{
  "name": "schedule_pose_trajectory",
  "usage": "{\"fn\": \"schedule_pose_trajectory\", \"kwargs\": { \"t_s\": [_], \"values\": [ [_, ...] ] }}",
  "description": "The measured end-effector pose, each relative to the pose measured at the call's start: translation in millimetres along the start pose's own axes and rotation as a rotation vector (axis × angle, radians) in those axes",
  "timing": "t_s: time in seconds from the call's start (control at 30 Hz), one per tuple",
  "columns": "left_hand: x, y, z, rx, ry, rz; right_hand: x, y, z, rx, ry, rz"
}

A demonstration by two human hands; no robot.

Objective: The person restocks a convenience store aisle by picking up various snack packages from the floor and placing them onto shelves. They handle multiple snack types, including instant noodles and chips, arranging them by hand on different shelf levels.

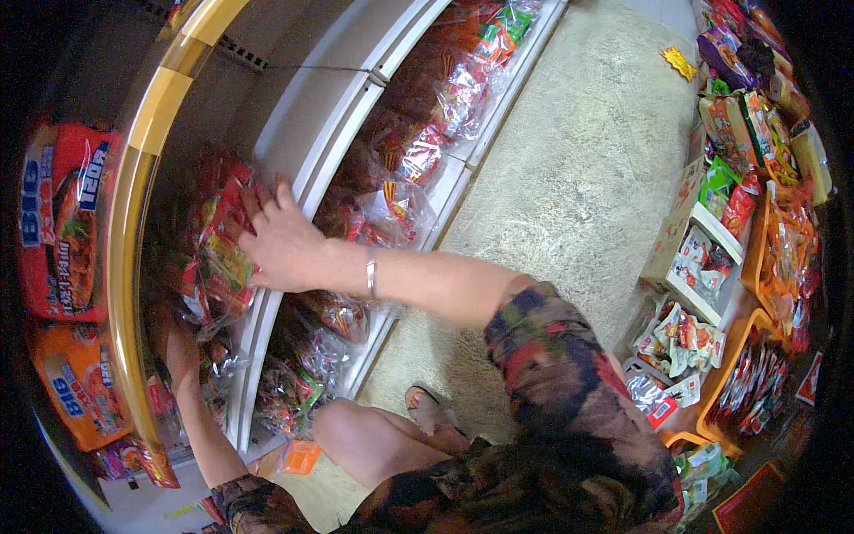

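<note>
A clear plastic bag of red and yellow snack packets (223, 247) lies on a shelf at the left. My right hand (283, 237) rests against the bag's right side with its fingers spread; whether it grips the bag is not clear. A silver bracelet is on that wrist. My left hand (179, 334) reaches in below the same bag, dark and blurred, its fingers hidden. More clear bags of packets (393, 207) line the lower shelf beside my right forearm. Below my left forearm's side, other wrapped packets (223, 364) lie on the shelf.
White shelf edges (327, 150) curve between the levels. A yellow rail (130, 227) and large red and orange snack packs (67, 227) stand far left. At right are an open carton of packets (710, 267) and orange baskets (740, 334). An orange packet (301, 457) lies near my knee.
</note>
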State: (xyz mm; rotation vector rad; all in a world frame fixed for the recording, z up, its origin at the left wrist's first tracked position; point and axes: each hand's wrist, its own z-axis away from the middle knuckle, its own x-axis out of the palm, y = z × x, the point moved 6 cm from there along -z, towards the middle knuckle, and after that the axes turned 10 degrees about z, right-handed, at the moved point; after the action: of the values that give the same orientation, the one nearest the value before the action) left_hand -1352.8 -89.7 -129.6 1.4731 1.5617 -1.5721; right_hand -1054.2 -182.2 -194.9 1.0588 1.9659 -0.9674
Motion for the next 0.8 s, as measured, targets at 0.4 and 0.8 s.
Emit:
{"fn": "schedule_pose_trajectory", "kwargs": {
  "t_s": [0.4, 0.8],
  "values": [
    [-111.4, 159.2, 148.1, 0.48, 0.334, 0.598, 26.1, 161.9, 248.0, 0.355, -0.008, 0.292],
    [-35.3, 257.5, 281.2, 0.574, -0.429, 1.076, 105.6, 122.1, 311.0, 0.428, -0.424, 0.145]
  ]
}}
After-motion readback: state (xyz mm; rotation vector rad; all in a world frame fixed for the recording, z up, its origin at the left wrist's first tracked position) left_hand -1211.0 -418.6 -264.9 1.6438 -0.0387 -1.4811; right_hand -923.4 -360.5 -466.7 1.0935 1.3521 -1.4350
